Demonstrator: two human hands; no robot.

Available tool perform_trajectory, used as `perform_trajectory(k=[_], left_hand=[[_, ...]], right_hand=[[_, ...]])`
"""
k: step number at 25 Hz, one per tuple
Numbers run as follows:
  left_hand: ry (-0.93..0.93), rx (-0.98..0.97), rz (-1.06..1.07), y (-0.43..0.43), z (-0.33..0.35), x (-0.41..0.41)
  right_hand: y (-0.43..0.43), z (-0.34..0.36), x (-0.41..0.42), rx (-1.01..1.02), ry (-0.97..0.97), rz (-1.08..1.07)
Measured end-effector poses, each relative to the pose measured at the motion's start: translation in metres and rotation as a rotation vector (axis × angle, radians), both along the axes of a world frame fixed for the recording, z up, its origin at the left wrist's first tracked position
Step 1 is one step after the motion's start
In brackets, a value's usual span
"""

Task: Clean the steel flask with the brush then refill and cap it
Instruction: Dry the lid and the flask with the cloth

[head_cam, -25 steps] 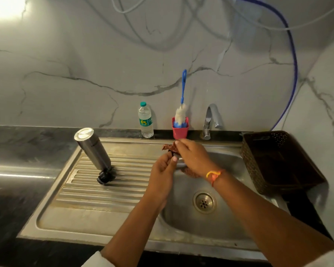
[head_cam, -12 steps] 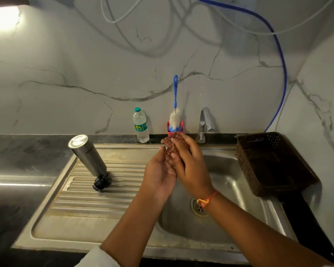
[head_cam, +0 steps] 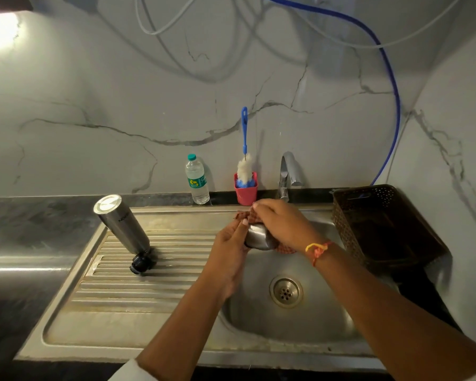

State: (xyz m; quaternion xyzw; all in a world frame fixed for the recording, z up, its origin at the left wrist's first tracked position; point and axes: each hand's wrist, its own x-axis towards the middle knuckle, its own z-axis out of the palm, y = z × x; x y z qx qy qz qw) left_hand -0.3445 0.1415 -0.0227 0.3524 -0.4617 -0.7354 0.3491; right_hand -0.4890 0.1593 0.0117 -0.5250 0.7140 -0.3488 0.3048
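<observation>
The steel flask (head_cam: 124, 229) stands upside down and tilted on the ribbed drainboard (head_cam: 149, 284), its black neck down. Over the sink basin, my left hand (head_cam: 228, 243) holds a shiny steel cap (head_cam: 257, 237) from the left. My right hand (head_cam: 283, 224) grips a brown checked cloth (head_cam: 243, 215) wrapped over the cap's top and far side. The blue-handled bottle brush (head_cam: 244, 133) stands with its white bristles in a red cup (head_cam: 245, 193) at the back ledge, apart from both hands.
A small plastic water bottle (head_cam: 197, 180) stands left of the red cup. The chrome tap (head_cam: 287, 171) rises behind my right hand. A brown perforated basket (head_cam: 382, 229) sits right of the basin, and the drain (head_cam: 286, 291) lies below my hands.
My hands were pressed together around the cloth; they have shifted so the steel cap shows between them. The flask has not moved.
</observation>
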Motion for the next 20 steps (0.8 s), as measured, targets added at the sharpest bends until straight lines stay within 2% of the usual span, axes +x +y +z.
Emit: perform_trajectory(k=[2,3,5,6,8,10,12,13,15,18,20], left_hand=[[-0.046,-0.013,0.02,-0.002,0.001,-0.003],[-0.002,0.022,0.04,-0.005,0.003,-0.004],[0.148,0.169,0.094,-0.01,0.007,-0.004],[0.219,0.251,0.113,-0.012,0.008,-0.005],[0.313,0.356,0.131,-0.012,0.008,-0.006],[0.34,0.349,0.125,-0.006,0.004,-0.004],[0.299,0.267,0.101,0.002,-0.001,0.001],[0.254,0.215,0.086,0.004,-0.004,0.003],[0.164,0.112,0.043,0.008,-0.005,0.006],[0.097,0.019,0.026,0.006,0.001,0.003],[0.097,0.016,0.054,0.001,0.006,0.002]], right_hand=[[0.001,-0.007,0.006,-0.163,0.305,0.061],[0.003,-0.014,0.01,-0.272,0.416,0.067],[0.011,-0.029,0.02,-0.462,0.567,0.057],[0.015,-0.038,0.024,-0.535,0.583,0.033],[0.02,-0.05,0.03,-0.617,0.369,-0.034],[0.022,-0.053,0.035,-0.619,-0.029,-0.115],[0.017,-0.038,0.028,-0.434,-0.451,-0.216],[0.013,-0.03,0.021,-0.286,-0.5,-0.251],[0.009,-0.02,0.012,-0.123,-0.269,-0.199],[0.008,-0.022,0.017,-0.324,0.263,-0.044],[0.012,-0.031,0.024,-0.445,0.446,0.039]])
